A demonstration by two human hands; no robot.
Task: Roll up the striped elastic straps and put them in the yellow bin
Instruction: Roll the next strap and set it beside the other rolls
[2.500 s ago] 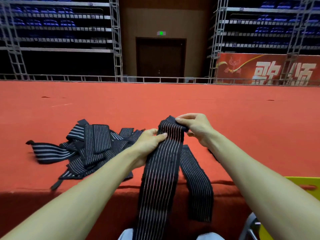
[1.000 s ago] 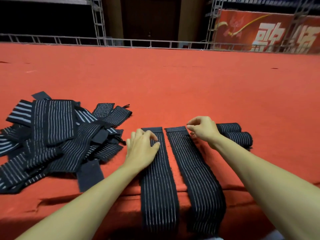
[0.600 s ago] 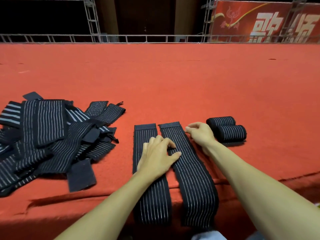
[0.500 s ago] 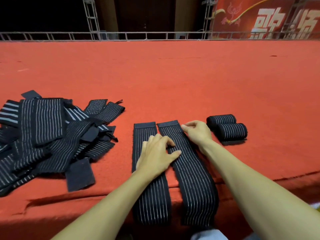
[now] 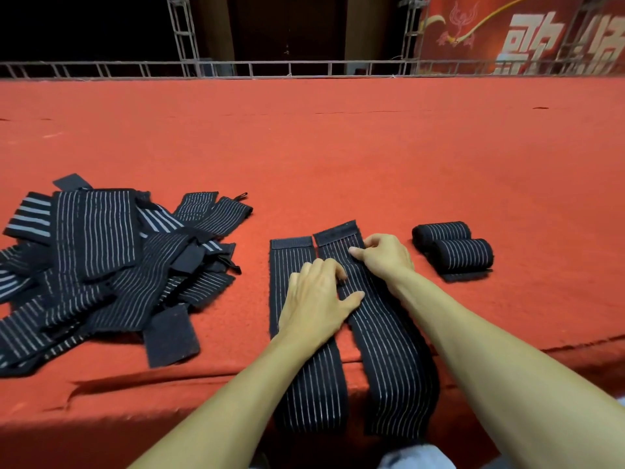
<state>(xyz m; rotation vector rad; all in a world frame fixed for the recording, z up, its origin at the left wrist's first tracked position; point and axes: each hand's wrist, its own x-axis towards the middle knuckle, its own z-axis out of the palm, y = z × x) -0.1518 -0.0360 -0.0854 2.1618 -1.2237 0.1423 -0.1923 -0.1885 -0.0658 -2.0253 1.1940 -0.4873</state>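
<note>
Left strap (image 5: 291,262) and right strap (image 5: 389,350) lie flat side by side on desk (image 5: 338,164), near ends hanging over its edge. Left grip (image 5: 318,299) released, pressing left strap, thumb on right strap. Right grip (image 5: 382,257) pinches right strap near far end. Rolls (image 5: 463,253) just right, pile (image 5: 111,258) left.

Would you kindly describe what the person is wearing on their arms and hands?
Nothing shows on either. The left hand and right hand are ungloved, no rings visible; the left forearm and right forearm are bare to the frame's edge, without sleeves, watch or wristband.
</note>
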